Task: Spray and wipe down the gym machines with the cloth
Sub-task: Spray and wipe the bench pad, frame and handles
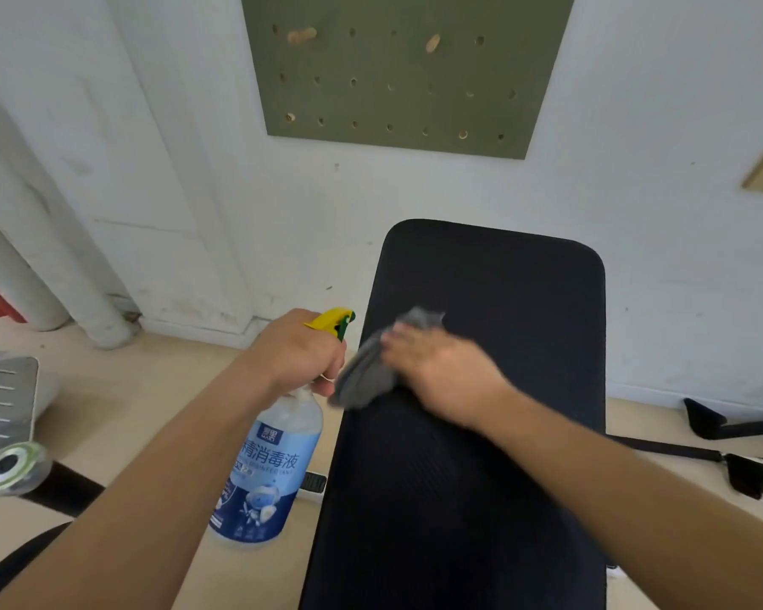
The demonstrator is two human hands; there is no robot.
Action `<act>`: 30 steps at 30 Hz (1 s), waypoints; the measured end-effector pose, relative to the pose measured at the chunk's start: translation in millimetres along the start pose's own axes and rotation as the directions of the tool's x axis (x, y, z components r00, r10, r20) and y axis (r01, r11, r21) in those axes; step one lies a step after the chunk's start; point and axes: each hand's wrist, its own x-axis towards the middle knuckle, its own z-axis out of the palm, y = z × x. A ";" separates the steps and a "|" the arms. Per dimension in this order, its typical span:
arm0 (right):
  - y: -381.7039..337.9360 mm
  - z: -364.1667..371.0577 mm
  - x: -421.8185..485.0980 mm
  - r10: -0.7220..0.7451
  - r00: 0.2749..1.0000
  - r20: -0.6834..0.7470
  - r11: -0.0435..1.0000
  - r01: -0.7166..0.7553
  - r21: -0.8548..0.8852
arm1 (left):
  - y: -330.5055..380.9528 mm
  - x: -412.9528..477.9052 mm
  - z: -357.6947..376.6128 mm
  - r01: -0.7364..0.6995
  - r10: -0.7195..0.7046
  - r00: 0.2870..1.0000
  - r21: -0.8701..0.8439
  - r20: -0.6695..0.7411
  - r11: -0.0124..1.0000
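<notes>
A black padded gym bench (pixel 494 284) runs from the bottom of the view up towards the white wall. My right hand (pixel 437 372) presses a grey cloth (pixel 366 367) flat on the left side of the pad; the hand and cloth are motion-blurred. My left hand (pixel 296 350) grips the neck of a spray bottle (pixel 269 468) just left of the bench. The bottle is clear with a blue label and a yellow and green trigger head, which points towards the pad.
A green pegboard (pixel 397 68) hangs on the wall behind the bench. White pipes (pixel 62 275) stand at the left corner. A metal plate (pixel 1 398) and a round roller (pixel 14 468) lie at the left. Black frame parts (pixel 723 442) lie on the floor at the right.
</notes>
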 end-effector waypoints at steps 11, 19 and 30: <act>-37.5 17.3 -3.6 -0.079 0.996 0.037 0.997 0.080 -0.015 | 4.4 -13.3 -3.4 0.003 -0.003 1.000 0.029 0.005 1.000; 84.1 -37.4 -9.1 0.450 0.886 -0.112 0.886 -0.459 -0.071 | 19.3 -12.7 29.6 -0.052 0.049 0.997 0.035 0.060 0.998; 59.1 -29.2 -110.6 0.406 0.893 -0.196 0.908 -0.419 -0.028 | 48.1 -23.9 68.8 -0.082 0.066 0.980 0.075 0.187 0.994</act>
